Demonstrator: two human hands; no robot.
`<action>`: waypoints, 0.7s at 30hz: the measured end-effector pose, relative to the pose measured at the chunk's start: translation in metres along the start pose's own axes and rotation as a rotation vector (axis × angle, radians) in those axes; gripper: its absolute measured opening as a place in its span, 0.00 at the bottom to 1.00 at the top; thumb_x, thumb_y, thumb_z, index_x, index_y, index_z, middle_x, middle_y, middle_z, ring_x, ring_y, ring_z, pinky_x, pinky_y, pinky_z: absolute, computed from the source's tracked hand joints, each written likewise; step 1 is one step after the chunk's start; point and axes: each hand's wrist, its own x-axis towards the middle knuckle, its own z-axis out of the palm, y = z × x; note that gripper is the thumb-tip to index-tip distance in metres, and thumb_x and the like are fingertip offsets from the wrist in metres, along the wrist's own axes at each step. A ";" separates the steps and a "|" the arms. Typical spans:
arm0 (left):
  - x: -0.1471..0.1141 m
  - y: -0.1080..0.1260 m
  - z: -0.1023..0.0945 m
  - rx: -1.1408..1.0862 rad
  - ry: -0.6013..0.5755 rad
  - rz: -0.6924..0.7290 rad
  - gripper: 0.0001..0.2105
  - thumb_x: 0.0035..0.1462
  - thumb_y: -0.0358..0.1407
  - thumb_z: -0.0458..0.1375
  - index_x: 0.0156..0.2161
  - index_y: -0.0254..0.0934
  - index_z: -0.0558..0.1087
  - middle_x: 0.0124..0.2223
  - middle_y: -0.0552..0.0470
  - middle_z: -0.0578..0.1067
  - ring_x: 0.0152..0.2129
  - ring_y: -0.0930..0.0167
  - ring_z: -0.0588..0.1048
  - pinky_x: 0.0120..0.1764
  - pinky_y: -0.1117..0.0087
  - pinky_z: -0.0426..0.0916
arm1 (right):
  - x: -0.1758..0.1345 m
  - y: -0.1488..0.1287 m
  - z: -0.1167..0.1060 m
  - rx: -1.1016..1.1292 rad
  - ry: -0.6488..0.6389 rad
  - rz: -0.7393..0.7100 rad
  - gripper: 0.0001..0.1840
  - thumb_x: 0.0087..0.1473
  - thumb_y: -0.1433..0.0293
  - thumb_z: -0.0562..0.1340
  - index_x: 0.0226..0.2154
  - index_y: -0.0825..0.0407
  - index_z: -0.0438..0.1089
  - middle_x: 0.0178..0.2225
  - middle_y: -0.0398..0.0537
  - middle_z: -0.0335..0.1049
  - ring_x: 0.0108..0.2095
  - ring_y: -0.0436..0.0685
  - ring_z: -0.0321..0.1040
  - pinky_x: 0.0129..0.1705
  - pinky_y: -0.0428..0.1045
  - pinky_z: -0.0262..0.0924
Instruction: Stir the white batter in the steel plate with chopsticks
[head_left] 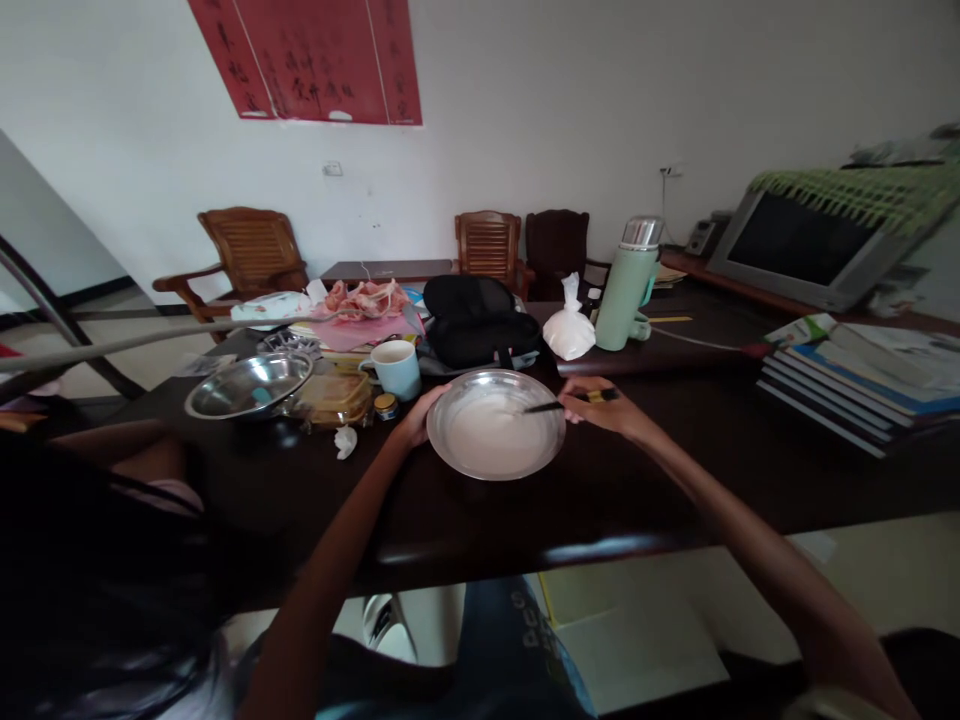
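Note:
A shiny metal bowl [555,440] stands on the dark table in front of me, holding a whitish, batter-like mixture [491,435]. My left hand [429,412] grips the bowl's left rim, fingers wrapped against its side. Over the right rim, my right hand [596,403] is closed around a slim dark-handled utensil [544,407]. Its far end dips into the mixture, so I cannot make out its exact kind. Behind the bowl, slightly right, sits a tied clear bag of white powder [570,330]. Left of my left hand are a pale blue mug [397,370] and a small jar [385,406].
Farther left lie a second metal bowl [251,385], a plastic food box [336,398] and a crumpled tissue [345,442]. A black case [480,320] and a green thermos [626,285] stand behind. Books [862,385] are stacked at right. Another person [97,580] sits at my left.

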 end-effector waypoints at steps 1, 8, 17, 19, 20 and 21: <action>0.000 0.000 0.000 0.002 0.000 -0.005 0.10 0.51 0.39 0.61 0.37 0.35 0.77 0.29 0.50 0.80 0.25 0.66 0.77 0.32 0.69 0.69 | -0.005 0.000 -0.005 -0.001 -0.046 0.030 0.11 0.49 0.61 0.62 0.24 0.52 0.67 0.20 0.42 0.71 0.20 0.50 0.68 0.24 0.45 0.63; -0.001 0.001 0.003 -0.001 0.039 -0.004 0.10 0.52 0.38 0.60 0.37 0.35 0.77 0.29 0.49 0.80 0.25 0.66 0.76 0.31 0.69 0.69 | 0.007 -0.007 0.025 0.057 -0.107 -0.057 0.11 0.49 0.61 0.62 0.25 0.51 0.67 0.22 0.42 0.71 0.24 0.51 0.70 0.29 0.46 0.65; -0.002 0.002 0.005 0.008 0.034 -0.013 0.10 0.53 0.37 0.58 0.38 0.34 0.76 0.29 0.49 0.79 0.25 0.68 0.76 0.31 0.69 0.69 | -0.009 -0.016 0.007 0.064 -0.188 0.075 0.14 0.48 0.58 0.63 0.23 0.52 0.67 0.20 0.44 0.72 0.21 0.51 0.69 0.25 0.46 0.65; -0.001 0.001 0.004 0.000 0.040 -0.002 0.10 0.53 0.38 0.59 0.38 0.35 0.76 0.30 0.49 0.79 0.26 0.67 0.76 0.32 0.69 0.69 | 0.001 -0.014 0.018 0.087 -0.109 0.016 0.14 0.47 0.58 0.63 0.23 0.52 0.67 0.20 0.43 0.71 0.21 0.51 0.69 0.26 0.47 0.65; 0.000 0.000 0.004 -0.008 0.033 0.007 0.10 0.53 0.38 0.59 0.38 0.35 0.76 0.30 0.49 0.80 0.26 0.67 0.76 0.33 0.69 0.69 | 0.005 -0.011 0.019 0.080 -0.066 0.010 0.13 0.46 0.58 0.64 0.23 0.51 0.67 0.20 0.42 0.71 0.22 0.51 0.69 0.26 0.47 0.65; 0.000 0.000 0.003 -0.017 0.019 0.015 0.10 0.52 0.39 0.60 0.38 0.35 0.76 0.31 0.49 0.80 0.27 0.66 0.77 0.33 0.69 0.69 | 0.006 -0.009 0.016 0.063 -0.019 0.017 0.13 0.46 0.58 0.64 0.23 0.51 0.67 0.20 0.42 0.71 0.22 0.51 0.69 0.26 0.46 0.65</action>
